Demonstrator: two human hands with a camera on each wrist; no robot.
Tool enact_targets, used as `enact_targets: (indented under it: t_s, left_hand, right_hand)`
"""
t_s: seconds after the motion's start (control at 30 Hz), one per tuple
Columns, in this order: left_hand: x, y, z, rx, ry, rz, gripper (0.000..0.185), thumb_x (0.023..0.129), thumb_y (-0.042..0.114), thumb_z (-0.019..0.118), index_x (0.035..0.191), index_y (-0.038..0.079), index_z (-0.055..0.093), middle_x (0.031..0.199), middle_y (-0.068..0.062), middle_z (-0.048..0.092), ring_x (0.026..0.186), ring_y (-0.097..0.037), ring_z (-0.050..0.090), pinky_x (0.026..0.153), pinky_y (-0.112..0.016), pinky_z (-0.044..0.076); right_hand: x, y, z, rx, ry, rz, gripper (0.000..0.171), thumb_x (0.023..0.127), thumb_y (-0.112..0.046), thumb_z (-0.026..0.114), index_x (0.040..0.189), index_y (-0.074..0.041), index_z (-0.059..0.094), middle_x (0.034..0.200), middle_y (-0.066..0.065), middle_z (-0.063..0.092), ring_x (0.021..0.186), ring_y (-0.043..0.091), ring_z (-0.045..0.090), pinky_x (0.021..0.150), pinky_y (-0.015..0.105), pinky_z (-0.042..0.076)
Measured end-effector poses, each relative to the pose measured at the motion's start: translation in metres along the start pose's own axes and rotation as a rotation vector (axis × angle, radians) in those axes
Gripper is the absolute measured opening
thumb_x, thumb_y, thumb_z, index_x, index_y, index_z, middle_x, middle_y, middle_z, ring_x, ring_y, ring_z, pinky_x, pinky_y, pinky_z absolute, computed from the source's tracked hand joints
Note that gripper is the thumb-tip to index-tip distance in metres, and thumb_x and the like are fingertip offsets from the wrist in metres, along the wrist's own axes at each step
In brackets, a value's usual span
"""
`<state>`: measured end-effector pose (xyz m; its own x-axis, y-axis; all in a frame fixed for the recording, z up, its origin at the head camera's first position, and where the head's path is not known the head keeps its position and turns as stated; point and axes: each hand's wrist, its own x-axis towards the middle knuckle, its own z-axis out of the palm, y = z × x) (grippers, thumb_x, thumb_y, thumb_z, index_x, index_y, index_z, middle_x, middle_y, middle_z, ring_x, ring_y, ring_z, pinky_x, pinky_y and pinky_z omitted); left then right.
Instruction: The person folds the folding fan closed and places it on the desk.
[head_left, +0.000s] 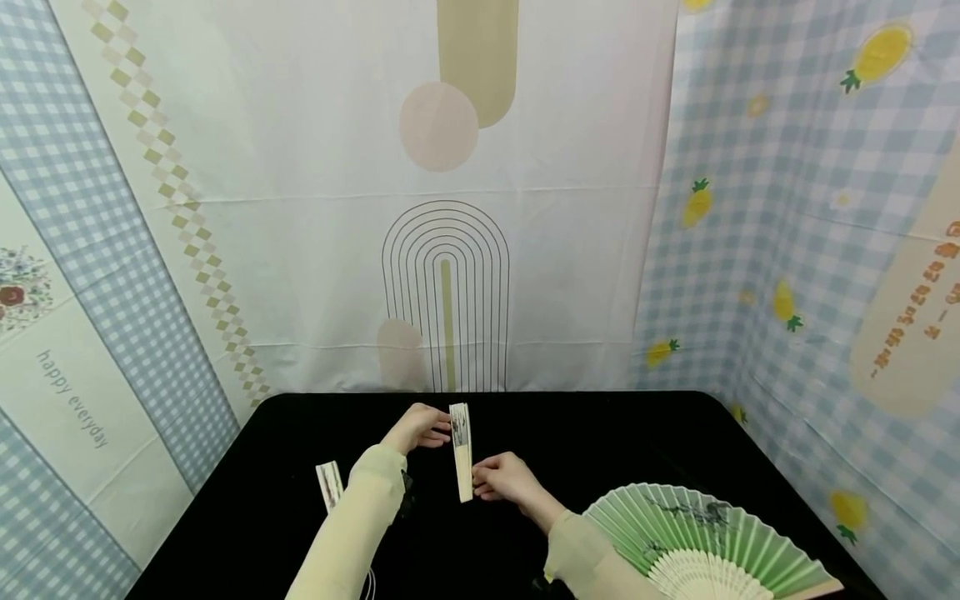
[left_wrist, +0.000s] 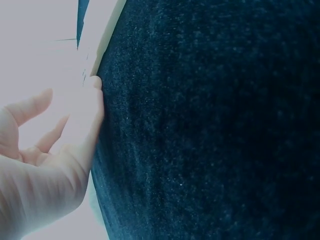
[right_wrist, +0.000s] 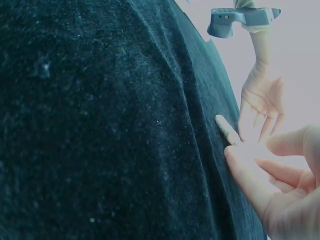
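Note:
A folded fan (head_left: 462, 454) with pale ribs and a dark-patterned leaf lies on the black table, its lower end towards me. My left hand (head_left: 423, 427) is at its upper left side, fingertips touching the edge; in the left wrist view the left hand (left_wrist: 55, 145) has extended fingers and the thumb apart. My right hand (head_left: 508, 479) is beside the fan's lower right edge, fingertips at it. In the right wrist view, thumb and index finger of the right hand (right_wrist: 285, 185) stand apart near the fan end (right_wrist: 227, 130); glare washes out the contact.
Another folded fan (head_left: 328, 483) lies at left, partly hidden by the left sleeve. A spread green fan (head_left: 697, 529) lies at the right front, partly behind the right sleeve. A thin white cord (head_left: 370, 583) shows near the front. Cloth (head_left: 315, 250) hangs behind the black table (head_left: 615, 442).

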<state>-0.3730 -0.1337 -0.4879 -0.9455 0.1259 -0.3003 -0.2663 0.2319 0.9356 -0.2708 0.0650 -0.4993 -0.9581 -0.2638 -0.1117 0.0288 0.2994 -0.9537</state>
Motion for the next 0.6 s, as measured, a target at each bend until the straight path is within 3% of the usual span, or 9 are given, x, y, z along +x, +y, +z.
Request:
enact_targets:
  t_s: [0.23, 0.6]
  left_hand:
    - [-0.001, 0.003, -0.003, 0.012, 0.042, 0.027, 0.031, 0.099, 0.011, 0.058, 0.122, -0.008, 0.065, 0.113, -0.022, 0.068, 0.094, -0.035, 0.071, 0.079, -0.041, 0.06]
    - [-0.001, 0.007, 0.0, -0.007, 0.019, 0.055, 0.037, 0.102, 0.011, 0.054, 0.132, -0.01, 0.058, 0.122, -0.027, 0.065, 0.101, -0.038, 0.069, 0.081, -0.04, 0.06]
  right_hand:
    - [-0.003, -0.005, -0.005, -0.049, 0.01, -0.015, 0.027, 0.099, -0.006, 0.058, 0.114, 0.014, 0.067, 0.093, 0.016, 0.072, 0.078, 0.03, 0.072, 0.068, 0.04, 0.062]
    - [-0.007, -0.005, -0.035, -0.071, 0.044, -0.006, 0.029, 0.101, -0.008, 0.057, 0.12, 0.012, 0.066, 0.097, 0.017, 0.073, 0.08, 0.029, 0.072, 0.068, 0.04, 0.061]
